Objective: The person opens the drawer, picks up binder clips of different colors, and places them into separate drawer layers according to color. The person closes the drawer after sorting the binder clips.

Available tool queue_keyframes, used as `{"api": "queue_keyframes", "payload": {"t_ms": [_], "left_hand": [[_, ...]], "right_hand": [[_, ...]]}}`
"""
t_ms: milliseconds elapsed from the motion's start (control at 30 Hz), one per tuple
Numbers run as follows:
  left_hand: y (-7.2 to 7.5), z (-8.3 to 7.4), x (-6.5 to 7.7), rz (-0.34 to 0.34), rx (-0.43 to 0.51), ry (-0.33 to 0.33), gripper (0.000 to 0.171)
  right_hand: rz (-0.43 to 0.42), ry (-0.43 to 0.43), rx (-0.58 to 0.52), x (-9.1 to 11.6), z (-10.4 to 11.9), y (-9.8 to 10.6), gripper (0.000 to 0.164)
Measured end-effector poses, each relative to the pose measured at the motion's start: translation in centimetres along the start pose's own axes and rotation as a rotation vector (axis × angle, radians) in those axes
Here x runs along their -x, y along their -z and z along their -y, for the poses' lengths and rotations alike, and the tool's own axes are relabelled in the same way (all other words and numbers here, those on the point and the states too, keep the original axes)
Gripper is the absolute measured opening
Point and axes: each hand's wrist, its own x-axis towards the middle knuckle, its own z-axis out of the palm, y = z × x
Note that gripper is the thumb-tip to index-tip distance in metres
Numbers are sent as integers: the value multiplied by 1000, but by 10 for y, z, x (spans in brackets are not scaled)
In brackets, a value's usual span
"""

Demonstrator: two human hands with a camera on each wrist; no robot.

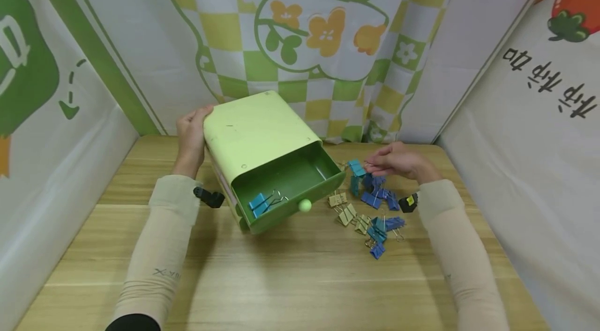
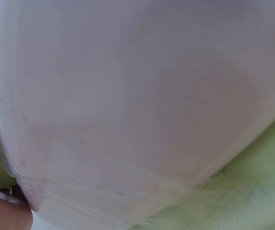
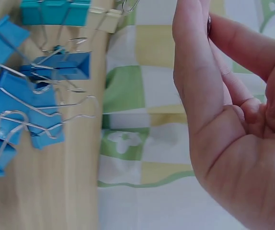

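My left hand (image 1: 189, 133) grips the back left side of a light green drawer box (image 1: 262, 128), which sits tilted. Its dark green drawer (image 1: 323, 182) is pulled out at the front, and a blue binder clip (image 1: 259, 204) lies inside. In the left wrist view the box's pale side (image 2: 128, 96) fills most of the picture, with a bit of my hand (image 2: 5, 215) at the lower left. To the right of the box, my right hand (image 1: 396, 161) pinches a light blue binder clip (image 1: 356, 167) by its wire handle. In the right wrist view my fingertips hide most of that wire.
Dark blue binder clips (image 1: 373, 199) lie in a heap below my right hand. Nearer the front are yellow clips (image 1: 347, 214), a teal clip (image 1: 377, 230) and a small blue clip (image 1: 377, 251). A checkered curtain (image 1: 319, 81) hangs behind the wooden table (image 1: 281, 284).
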Motion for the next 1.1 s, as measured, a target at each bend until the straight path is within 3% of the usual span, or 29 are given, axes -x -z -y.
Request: {"api": "queue_keyframes", "payload": {"t_ms": [600,833,1100], "left_hand": [[-1,0,1,-3,-30,-13,30],[1,-1,0,-1,-15,-22,27],[0,-1,1,3,-1,5,25]], "right_hand": [[-52,171,-32,50,61,-4,38],[-37,248,7,63,87,-22,18],[-33,285,108,77,100,-51,25]]}}
